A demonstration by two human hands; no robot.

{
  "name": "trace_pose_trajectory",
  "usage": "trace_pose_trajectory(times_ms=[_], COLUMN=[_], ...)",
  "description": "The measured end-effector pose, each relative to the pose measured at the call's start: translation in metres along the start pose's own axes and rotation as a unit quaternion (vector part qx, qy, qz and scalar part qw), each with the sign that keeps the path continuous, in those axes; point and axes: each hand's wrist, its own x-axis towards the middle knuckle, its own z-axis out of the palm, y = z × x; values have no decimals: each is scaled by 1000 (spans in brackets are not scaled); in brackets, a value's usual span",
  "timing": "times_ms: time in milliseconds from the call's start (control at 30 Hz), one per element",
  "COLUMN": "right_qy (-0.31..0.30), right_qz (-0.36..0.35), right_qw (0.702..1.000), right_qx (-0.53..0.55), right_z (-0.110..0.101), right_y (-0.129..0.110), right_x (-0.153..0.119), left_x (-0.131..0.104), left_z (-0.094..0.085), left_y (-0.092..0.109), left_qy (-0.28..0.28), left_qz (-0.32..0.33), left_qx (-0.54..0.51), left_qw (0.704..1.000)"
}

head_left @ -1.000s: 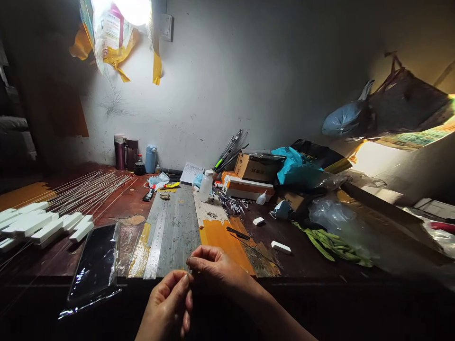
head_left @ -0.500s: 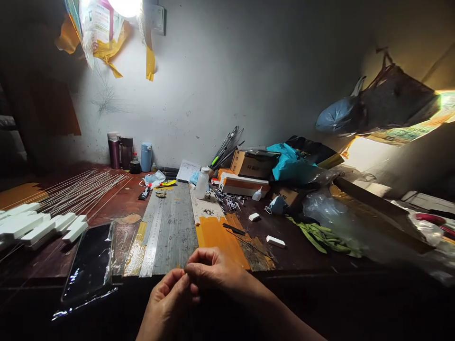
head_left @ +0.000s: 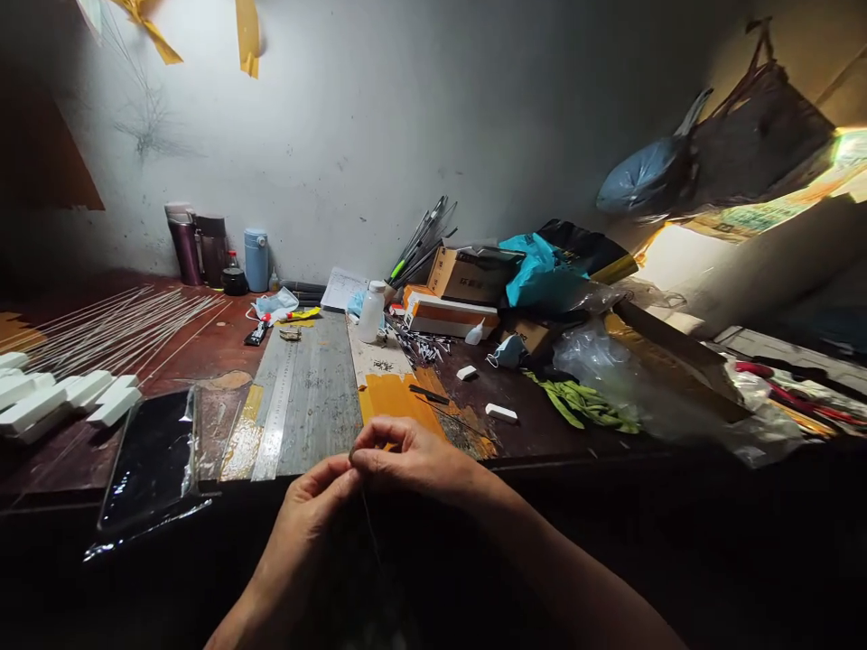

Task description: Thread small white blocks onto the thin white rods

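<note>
At the table's front edge, my left hand (head_left: 321, 492) and my right hand (head_left: 421, 462) meet, both pinched closed with fingertips touching. From between them a thin pale line (head_left: 370, 528) hangs down into the dark below the edge. Whatever else is in the fingertips is too small to make out. Beyond my hands lie a grey board (head_left: 312, 397) with a steel ruler (head_left: 276, 415) along its left side, and a strip of orange tape (head_left: 399, 403). A thin black stick (head_left: 429, 394) rests across the tape.
On the left are white foam blocks (head_left: 44, 406) with long thin rods (head_left: 135, 329) and a plastic-wrapped dark tablet (head_left: 150, 460) overhanging the edge. A translucent bottle (head_left: 371, 313), boxes (head_left: 452, 318), green bean pods (head_left: 582, 403) and plastic bags stand behind and right.
The camera view has tilted down and shifted right. My hands are still pinched together, and the thin line below them now shows.
</note>
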Motion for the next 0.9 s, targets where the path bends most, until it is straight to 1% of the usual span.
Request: trace_pose_trajectory(times_ms=[67, 100, 133, 200, 267, 333, 367, 433, 500, 533, 567, 667, 733, 800, 833, 900], right_qy=[43, 62, 79, 101, 120, 137, 145, 160, 175, 179, 181, 170, 159, 137, 117, 85], right_qz=[-27, -42, -56, -76, -83, -85, -86, -90, -97, -99, -102, -104, -92, -82, -77, -58], right_qw=[999, 997, 995, 991, 988, 986, 985, 982, 978, 977, 976, 977, 980, 984, 986, 985], right_qx=[-16, -25, -34, -46, -48, -47, -47, -50, -58, -62, -66, -74, -78, -80, -87, -136], right_z=[-7, -12, -18, -30, -42, -50, -54, -61, -68, -71, -73, -76, -71, -63, -60, -58], right_y=[-8, -13, -19, -34, -49, -63, -70, -82, -91, -94, -96, -90, -77, -59, -48, -26], right_x=[-4, -6, -8, -12, -17, -22, -24, -28, -33, -35, -36, -40, -42, -41, -40, -37], left_x=[1, 2, 2, 3, 2, 0, -2, -5, -6, -7, -7, -4, -3, -5, -6, -10], left_z=[0, -2, -5, -14, -22, -25, -23, -15, -5, 0, 4, 12, 17, 23, 26, 31], left_y=[-2, -7, -17, -45, -79, -108, -119, -129, -127, -124, -121, -110, -101, -86, -75, -49], left_qy=[19, 34, 45, 42, -9, -68, -93, -152, -189, -194, -189, -136, -104, -85, -81, -60], left_qz=[36, 53, 66, 72, 56, 25, 6, -20, -26, -20, -12, 15, 20, 17, 15, 27], left_qx=[69, 101, 125, 145, 136, 124, 119, 108, 112, 122, 135, 147, 123, 101, 98, 98], left_qw=[997, 993, 989, 986, 989, 990, 989, 982, 975, 973, 972, 980, 987, 991, 992, 993])
